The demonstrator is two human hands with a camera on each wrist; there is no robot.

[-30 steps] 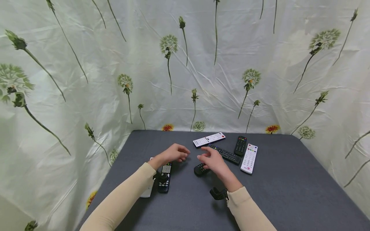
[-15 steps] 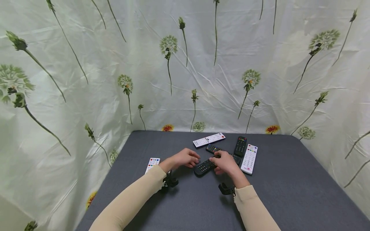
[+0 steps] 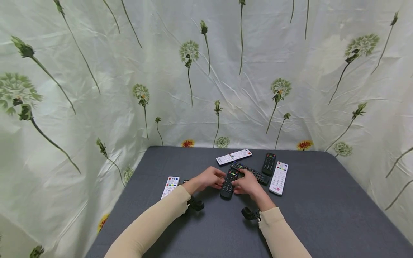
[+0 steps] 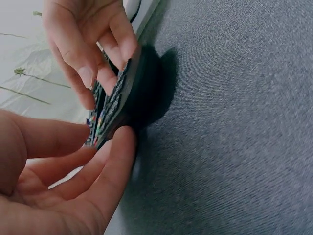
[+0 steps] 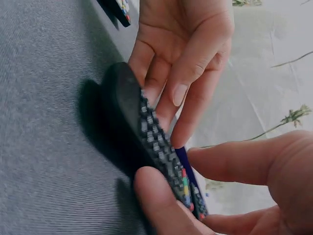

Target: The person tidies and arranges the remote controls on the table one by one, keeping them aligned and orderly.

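Note:
A black remote control (image 3: 227, 186) with coloured buttons at its far end is between my two hands. My left hand (image 3: 211, 178) holds its left side; in the left wrist view a fingertip meets the remote's side and the thumb is off its face. On the other side my right hand (image 3: 247, 184) grips the right edge, its fingers (image 5: 154, 191) along the remote's flank in the right wrist view. A dark shadow beside the remote in both wrist views suggests slight lift or tilt. Just beyond it lies a longer black remote (image 3: 259, 176), partly behind the right hand.
A white remote (image 3: 233, 156) lies near the back edge of the dark grey table (image 3: 322, 200). To the right are a small black remote (image 3: 269, 163) and a white one (image 3: 279, 178). The left forearm partly covers another white remote (image 3: 170, 185) and a black one. Patterned cloth (image 3: 245, 89) hangs behind.
Both hands have come onto the black remote from its sides. It has turned from slanting right to pointing nearly straight away. The left hand has moved right from over the left remotes.

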